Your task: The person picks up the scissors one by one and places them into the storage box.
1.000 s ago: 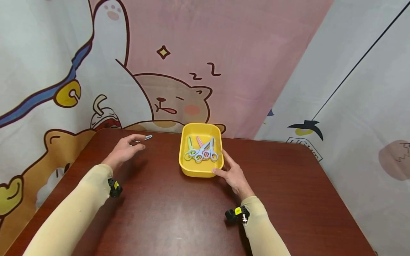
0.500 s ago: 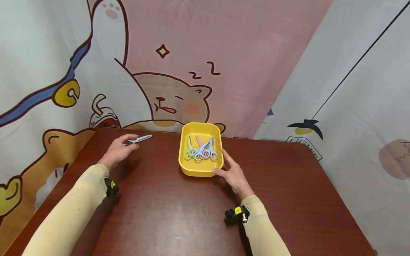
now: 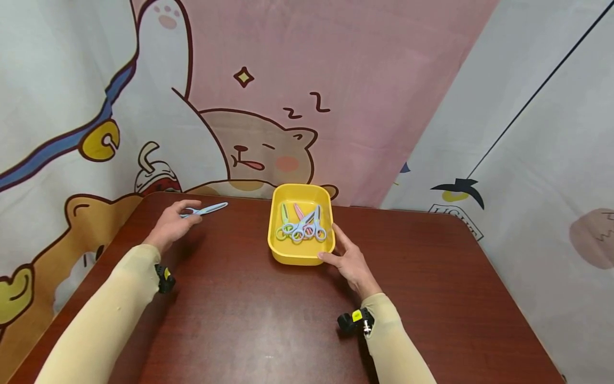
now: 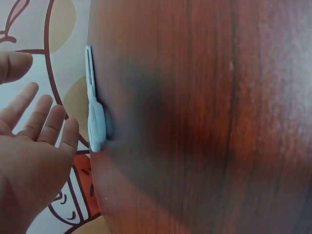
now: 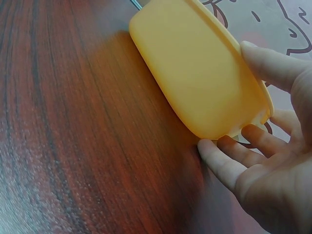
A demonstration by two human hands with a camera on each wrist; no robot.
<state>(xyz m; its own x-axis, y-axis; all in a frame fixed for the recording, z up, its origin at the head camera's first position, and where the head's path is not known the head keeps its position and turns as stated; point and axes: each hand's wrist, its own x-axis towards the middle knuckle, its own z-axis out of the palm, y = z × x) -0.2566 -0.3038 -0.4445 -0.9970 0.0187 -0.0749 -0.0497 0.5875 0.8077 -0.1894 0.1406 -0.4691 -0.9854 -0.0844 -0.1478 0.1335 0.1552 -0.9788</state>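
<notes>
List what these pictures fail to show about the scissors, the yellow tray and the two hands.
- Tray scissors: head view, too small and overlapped to count surely.
- Yellow tray: right wrist view, inside hidden by its own wall.
- Left hand and blue scissors: contact unclear; left wrist view shows a gap.
- Right hand: wrist view cuts the palm.

surface (image 3: 268,320): dark red-brown wood grain, glossy, finely pebbled up close
tray (image 3: 275,250): yellow plastic, smooth, faint sheen
scissors (image 3: 203,209) left of tray: pale blue plastic, matt
backdrop (image 3: 364,80) behind tray: printed cloth, matt
sleeves (image 3: 96,330): beige knit cloth
</notes>
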